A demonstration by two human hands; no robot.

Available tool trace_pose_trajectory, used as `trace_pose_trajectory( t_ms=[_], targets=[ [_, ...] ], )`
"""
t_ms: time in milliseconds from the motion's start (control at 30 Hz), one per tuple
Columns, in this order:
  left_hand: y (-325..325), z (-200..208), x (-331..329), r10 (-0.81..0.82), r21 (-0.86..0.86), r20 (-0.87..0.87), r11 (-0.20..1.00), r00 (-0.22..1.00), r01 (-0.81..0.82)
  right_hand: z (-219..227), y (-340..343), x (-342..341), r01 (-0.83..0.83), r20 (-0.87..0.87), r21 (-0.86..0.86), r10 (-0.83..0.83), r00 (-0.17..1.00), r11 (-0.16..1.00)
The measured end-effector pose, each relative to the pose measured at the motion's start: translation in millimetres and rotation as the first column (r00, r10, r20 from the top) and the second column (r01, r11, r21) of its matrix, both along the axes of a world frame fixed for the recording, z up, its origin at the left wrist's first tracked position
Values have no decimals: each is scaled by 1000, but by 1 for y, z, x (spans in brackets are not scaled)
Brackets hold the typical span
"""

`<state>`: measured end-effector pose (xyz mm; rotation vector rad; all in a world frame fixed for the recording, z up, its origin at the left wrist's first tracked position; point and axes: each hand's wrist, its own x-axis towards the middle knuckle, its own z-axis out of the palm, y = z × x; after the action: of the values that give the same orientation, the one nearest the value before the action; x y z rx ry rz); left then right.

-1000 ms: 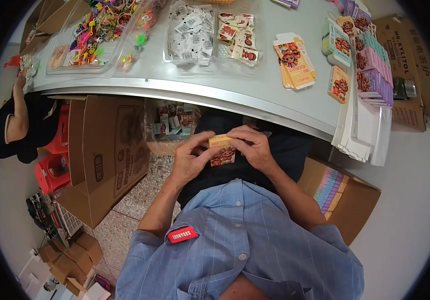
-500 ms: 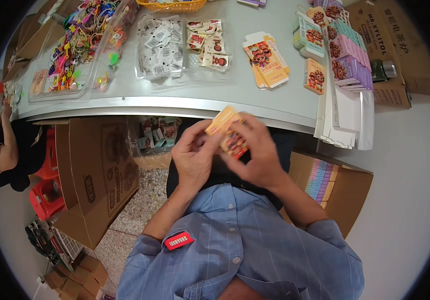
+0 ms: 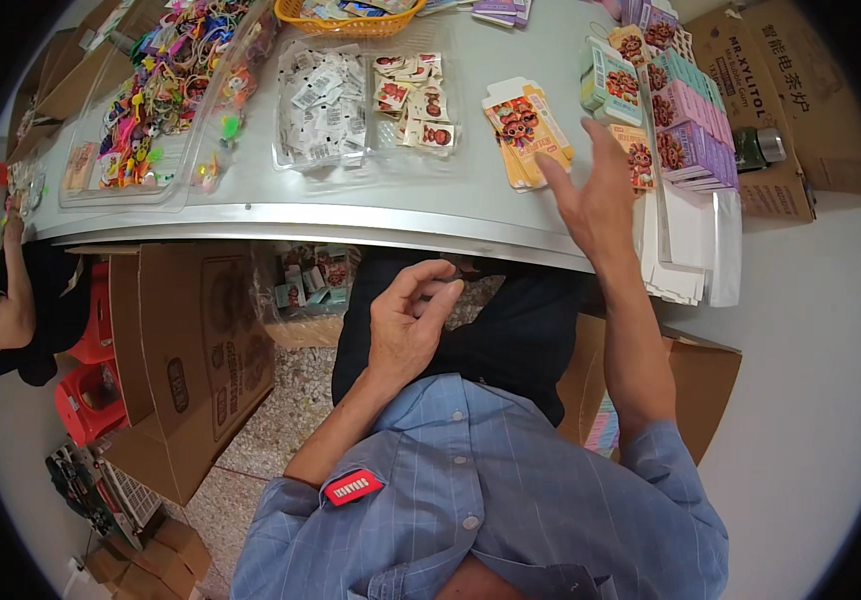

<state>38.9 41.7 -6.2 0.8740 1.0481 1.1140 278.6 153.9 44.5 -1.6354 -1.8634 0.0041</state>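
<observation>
Right hand (image 3: pixel 596 205) by orange lettered cartons (image 3: pixel 523 128), red pocket pack (image 3: pixel 353 487) — white-lettered

Your right hand (image 3: pixel 596 205) was spread, thumb (image 3: pixel 555 172) well apart from fingers (image 3: pixel 607 150). Right forearm (image 3: pixel 637 345) was stretched forward. Left hand (image 3: pixel 407 325) hovered above your lap (image 3: pixel 496 355), fingers curled, thumb tip (image 3: pixel 452 291) near index tip (image 3: pixel 445 268). Left forearm (image 3: pixel 356 420) slanted forward and inward.

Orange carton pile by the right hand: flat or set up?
Flat: the orange cartons lie fanned in a low pile, end flaps sticking out.
</observation>
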Motion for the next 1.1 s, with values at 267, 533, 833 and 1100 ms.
trace_pose_trajectory(
  t_ms=[267,533,833,1100],
  targets=[
    [-3,-5,-12,-48,0,-51,999,998,48,-34,32,-10,129,116,-201,-107,987,971],
    [4,-5,-13,-54,-51,11,997,998,54,-19,13,-17,42,-409,-13,-43,911,999],
    [36,30,-34,-346,143,436,938,831,316,-41,-111,-99,-594,-925,-179,-340,-171,785],
    [25,-11,-47,-218,-84,314,963,924,255,-44,-131,-110,-596,-870,-328,12,493,733]
  ],
)
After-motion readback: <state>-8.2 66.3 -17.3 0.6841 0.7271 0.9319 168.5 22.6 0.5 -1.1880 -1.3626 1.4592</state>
